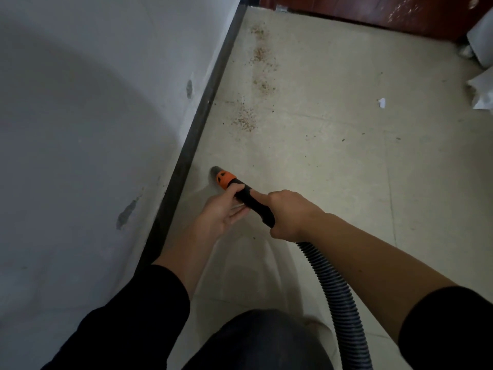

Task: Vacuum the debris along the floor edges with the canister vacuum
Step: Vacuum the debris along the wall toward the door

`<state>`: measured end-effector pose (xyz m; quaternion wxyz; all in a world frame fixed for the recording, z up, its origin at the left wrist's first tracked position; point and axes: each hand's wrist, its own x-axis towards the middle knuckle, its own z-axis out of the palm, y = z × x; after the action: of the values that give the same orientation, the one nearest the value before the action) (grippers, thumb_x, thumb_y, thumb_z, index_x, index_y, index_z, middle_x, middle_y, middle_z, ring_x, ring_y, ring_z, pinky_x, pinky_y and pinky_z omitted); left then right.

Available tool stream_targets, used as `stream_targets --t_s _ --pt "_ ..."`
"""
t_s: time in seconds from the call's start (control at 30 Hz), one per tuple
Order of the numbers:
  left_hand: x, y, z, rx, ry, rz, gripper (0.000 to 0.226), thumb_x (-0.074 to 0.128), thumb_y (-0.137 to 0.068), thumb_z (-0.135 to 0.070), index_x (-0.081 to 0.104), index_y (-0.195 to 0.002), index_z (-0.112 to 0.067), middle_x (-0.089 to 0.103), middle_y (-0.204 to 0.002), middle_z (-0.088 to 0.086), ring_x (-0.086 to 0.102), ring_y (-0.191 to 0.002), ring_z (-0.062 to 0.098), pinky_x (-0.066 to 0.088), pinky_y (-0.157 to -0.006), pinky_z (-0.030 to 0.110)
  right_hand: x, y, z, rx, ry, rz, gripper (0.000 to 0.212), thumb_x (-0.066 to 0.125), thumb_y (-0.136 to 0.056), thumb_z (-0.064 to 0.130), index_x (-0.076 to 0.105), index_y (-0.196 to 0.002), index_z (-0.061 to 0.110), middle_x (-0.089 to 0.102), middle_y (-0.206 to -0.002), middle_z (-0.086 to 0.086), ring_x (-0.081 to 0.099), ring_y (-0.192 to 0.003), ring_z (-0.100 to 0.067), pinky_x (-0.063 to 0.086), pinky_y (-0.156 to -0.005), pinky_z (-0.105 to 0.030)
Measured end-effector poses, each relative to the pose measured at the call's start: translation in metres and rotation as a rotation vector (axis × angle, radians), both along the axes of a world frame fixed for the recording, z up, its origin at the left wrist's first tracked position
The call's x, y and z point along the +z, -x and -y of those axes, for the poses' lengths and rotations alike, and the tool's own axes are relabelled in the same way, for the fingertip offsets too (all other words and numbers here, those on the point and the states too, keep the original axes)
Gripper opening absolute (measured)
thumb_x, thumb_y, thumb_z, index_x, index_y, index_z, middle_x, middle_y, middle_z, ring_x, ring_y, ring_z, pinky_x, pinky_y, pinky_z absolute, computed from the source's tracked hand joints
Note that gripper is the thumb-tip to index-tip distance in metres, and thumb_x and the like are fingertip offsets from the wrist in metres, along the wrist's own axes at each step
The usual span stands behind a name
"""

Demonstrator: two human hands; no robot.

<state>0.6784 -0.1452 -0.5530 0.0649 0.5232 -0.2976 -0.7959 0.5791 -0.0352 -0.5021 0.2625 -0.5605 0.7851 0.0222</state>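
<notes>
A black vacuum nozzle [249, 200] with an orange collar [225, 178] points at the tiled floor close to the dark baseboard [205, 113]. My right hand [289, 216] grips the rear of the nozzle where the ribbed black hose [334, 292] joins it. My left hand [222, 213] holds the nozzle from below, just behind the orange collar, thumb over the top. Brown crumbly debris [246, 120] lies in patches ahead, running along the floor edge towards the far wall. The canister is out of view.
A white wall [93, 129] rises on the left. A dark red wooden door or cabinet [386, 14] closes the far end. White objects [482, 44] and a scrap of paper [382, 102] lie at the right. My knee [266, 340] is at the bottom.
</notes>
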Motion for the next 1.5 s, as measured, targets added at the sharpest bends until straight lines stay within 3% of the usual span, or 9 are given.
stream_targets --t_s 0.23,0.43,0.63,0.87,1.17,1.5 --pt "-0.011 0.010 -0.028 -0.037 -0.034 0.006 0.030 0.067 -0.090 -0.023 0.064 -0.110 0.000 0.070 -0.105 0.013 0.069 -0.092 0.020 0.057 -0.062 0.022 0.007 0.006 -0.038 -0.018 -0.022 0.030 0.082 0.058 -0.084 0.010 0.017 -0.153 0.028 0.053 -0.100 -0.006 0.052 -0.080 -0.022 0.051 -0.069 -0.037" --pt "-0.007 0.027 -0.044 -0.071 -0.051 -0.013 0.026 0.066 -0.091 -0.022 0.062 -0.107 -0.001 0.068 -0.102 0.013 0.068 -0.095 0.023 0.057 -0.068 0.025 0.011 0.015 -0.055 -0.063 -0.012 -0.003 0.083 0.059 -0.081 0.010 0.020 -0.151 0.030 0.050 -0.090 -0.003 0.052 -0.076 -0.022 0.051 -0.066 -0.037" --pt "-0.004 0.042 -0.052 -0.139 -0.042 -0.024 0.021 0.064 -0.093 -0.023 0.062 -0.100 -0.004 0.065 -0.101 0.011 0.067 -0.090 0.021 0.057 -0.067 0.026 0.012 0.020 -0.065 -0.105 0.005 -0.053 0.087 0.062 -0.078 0.017 0.019 -0.152 0.031 0.046 -0.086 0.000 0.046 -0.072 -0.018 0.038 -0.059 -0.029" --pt "-0.002 0.055 -0.053 -0.142 -0.015 -0.018 0.018 0.064 -0.093 -0.024 0.060 -0.091 -0.007 0.063 -0.097 0.009 0.065 -0.089 0.022 0.056 -0.069 0.027 0.011 0.026 -0.065 -0.140 0.020 -0.070 0.087 0.063 -0.077 0.019 0.020 -0.152 0.030 0.045 -0.083 0.000 0.048 -0.074 -0.019 0.041 -0.060 -0.030" --pt "-0.004 0.049 -0.036 -0.085 0.023 0.023 0.018 0.065 -0.092 -0.024 0.062 -0.094 -0.006 0.067 -0.102 0.012 0.067 -0.094 0.024 0.056 -0.070 0.028 0.012 0.025 -0.043 -0.111 0.034 -0.034 0.077 0.063 -0.075 0.017 0.033 -0.145 0.025 0.043 -0.073 0.003 0.051 -0.070 -0.021 0.048 -0.060 -0.033" --pt "-0.007 0.045 -0.020 -0.037 0.058 0.054 0.020 0.063 -0.091 -0.024 0.064 -0.098 -0.006 0.068 -0.101 0.013 0.067 -0.092 0.024 0.055 -0.069 0.028 0.010 0.021 -0.023 -0.073 0.056 -0.021 0.072 0.062 -0.076 0.016 0.036 -0.143 0.022 0.039 -0.070 0.002 0.048 -0.069 -0.023 0.040 -0.057 -0.031"
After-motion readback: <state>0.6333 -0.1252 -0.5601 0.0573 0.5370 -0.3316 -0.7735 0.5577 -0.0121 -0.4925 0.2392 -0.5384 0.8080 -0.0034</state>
